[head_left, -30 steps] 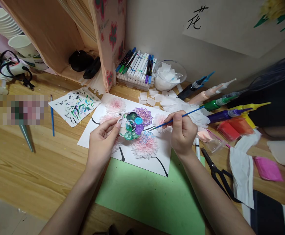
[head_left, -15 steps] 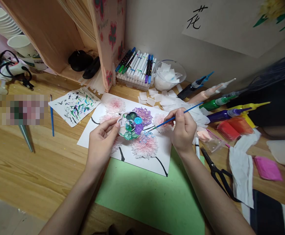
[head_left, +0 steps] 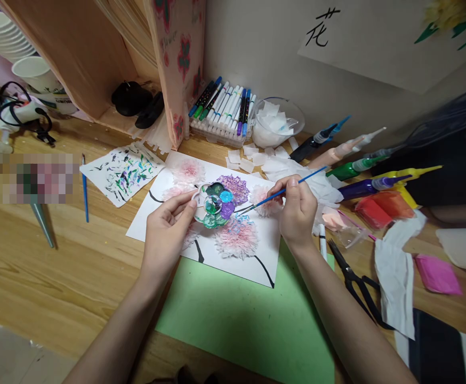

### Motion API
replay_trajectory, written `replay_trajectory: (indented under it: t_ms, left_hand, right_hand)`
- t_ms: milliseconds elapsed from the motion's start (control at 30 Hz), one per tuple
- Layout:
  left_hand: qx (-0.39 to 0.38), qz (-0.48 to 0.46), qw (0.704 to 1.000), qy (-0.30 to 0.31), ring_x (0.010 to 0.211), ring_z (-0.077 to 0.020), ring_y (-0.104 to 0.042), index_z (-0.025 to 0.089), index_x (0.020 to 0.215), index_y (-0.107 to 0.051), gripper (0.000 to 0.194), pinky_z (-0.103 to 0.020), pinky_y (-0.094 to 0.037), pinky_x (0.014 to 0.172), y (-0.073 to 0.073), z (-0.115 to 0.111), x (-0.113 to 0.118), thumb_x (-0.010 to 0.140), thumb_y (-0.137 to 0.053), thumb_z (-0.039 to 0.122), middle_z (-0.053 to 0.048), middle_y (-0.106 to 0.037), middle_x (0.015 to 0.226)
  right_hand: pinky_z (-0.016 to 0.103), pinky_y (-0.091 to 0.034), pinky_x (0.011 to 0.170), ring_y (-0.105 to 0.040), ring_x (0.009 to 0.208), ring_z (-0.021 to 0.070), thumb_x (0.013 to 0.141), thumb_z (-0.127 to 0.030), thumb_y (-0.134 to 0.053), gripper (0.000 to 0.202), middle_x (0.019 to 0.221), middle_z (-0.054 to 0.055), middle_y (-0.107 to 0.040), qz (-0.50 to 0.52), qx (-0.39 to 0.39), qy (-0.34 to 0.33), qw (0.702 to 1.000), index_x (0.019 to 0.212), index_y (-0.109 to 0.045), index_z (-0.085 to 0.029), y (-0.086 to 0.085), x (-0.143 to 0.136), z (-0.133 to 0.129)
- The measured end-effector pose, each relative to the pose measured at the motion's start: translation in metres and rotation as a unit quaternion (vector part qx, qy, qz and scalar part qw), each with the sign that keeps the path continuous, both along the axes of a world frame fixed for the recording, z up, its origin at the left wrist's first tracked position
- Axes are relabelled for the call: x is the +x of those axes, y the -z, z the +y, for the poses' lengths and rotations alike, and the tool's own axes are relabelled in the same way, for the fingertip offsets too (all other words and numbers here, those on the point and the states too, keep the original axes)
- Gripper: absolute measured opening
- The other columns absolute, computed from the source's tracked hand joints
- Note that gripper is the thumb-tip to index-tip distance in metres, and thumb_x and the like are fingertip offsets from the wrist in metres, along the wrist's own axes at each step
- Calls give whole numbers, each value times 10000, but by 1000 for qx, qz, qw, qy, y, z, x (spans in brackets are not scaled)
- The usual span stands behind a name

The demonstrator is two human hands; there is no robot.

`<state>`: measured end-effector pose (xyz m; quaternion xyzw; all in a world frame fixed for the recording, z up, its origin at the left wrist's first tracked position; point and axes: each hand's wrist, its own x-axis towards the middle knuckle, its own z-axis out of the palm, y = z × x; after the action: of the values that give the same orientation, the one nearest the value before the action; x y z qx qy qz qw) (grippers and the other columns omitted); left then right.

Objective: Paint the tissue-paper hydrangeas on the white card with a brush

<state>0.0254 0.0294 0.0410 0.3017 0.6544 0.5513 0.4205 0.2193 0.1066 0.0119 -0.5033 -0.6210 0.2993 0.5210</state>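
My left hand (head_left: 169, 224) pinches the rim of a small flower-shaped paint palette (head_left: 212, 220), its wells smeared with green, purple and bright blue. The palette is held over a white sheet (head_left: 137, 226) bearing several fluffy paper flowers. In my right hand (head_left: 298, 213) is a thin blue paintbrush (head_left: 283, 190), slanting down to the left. Its tip is at the upper edge of a pink flower (head_left: 238, 240) that has blue dabs on top; whether they touch I cannot tell. Behind the palette shows a purple-tipped flower (head_left: 239, 189).
Green paper (head_left: 249, 325) lies under the sheet. At left are a second paintbrush (head_left: 85, 192) and a paint-stained tissue (head_left: 123, 173). Markers (head_left: 225, 109) and a bowl of paper scraps (head_left: 275, 125) stand behind. Paint bottles (head_left: 345, 169) and black scissors (head_left: 353, 280) lie at right.
My right hand has shifted slightly left with the paintbrush, its tip moving a little left along the flower's upper edge. My left hand and the palette have hardly moved.
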Motion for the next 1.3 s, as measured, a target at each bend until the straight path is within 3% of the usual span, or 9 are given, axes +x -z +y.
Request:
replay_trajectory:
  t_ms: [433, 700, 1033, 1300]
  left_hand:
    - [0, -8, 1000, -6, 913, -182, -684, 172, 960, -734, 267, -229, -546, 775, 0, 0, 0, 743, -722, 327, -59, -737, 1018]
    - [1, -4, 1000, -4, 928, -197, -681, 183, 960, -741, 275, -250, -545, 804, 2, 0, -1, 738, -723, 344, -65, -731, 1033]
    - [2, 1, 1000, -10, 921, -192, -683, 176, 947, -742, 259, -237, -545, 796, 1, 1, 0, 733, -729, 322, -65, -736, 1013]
    - [-1, -7, 1000, -4, 908, -178, -682, 187, 949, -740, 248, -223, -543, 773, 1, 0, 0, 744, -723, 326, -55, -736, 1019]
  right_hand:
    - [239, -377, 558, -490, 559, 84, 958, -393, -333, 381, 626, -27, -535, -28, 0, 35, 999, 709, -540, -191, -2, 2, 0]
    - [213, -403, 545, -523, 554, 70, 956, -379, -349, 364, 632, -33, -543, -11, -11, -3, 1000, 710, -540, -190, -3, -2, -2]
    - [229, -395, 537, -523, 550, 82, 937, -434, -376, 388, 614, -26, -547, 17, -9, 26, 999, 681, -531, -187, -2, 2, 2]
    - [223, -385, 505, -512, 512, 78, 940, -418, -372, 383, 584, -34, -529, 6, -15, 9, 1000, 675, -528, -188, -6, 2, 1]
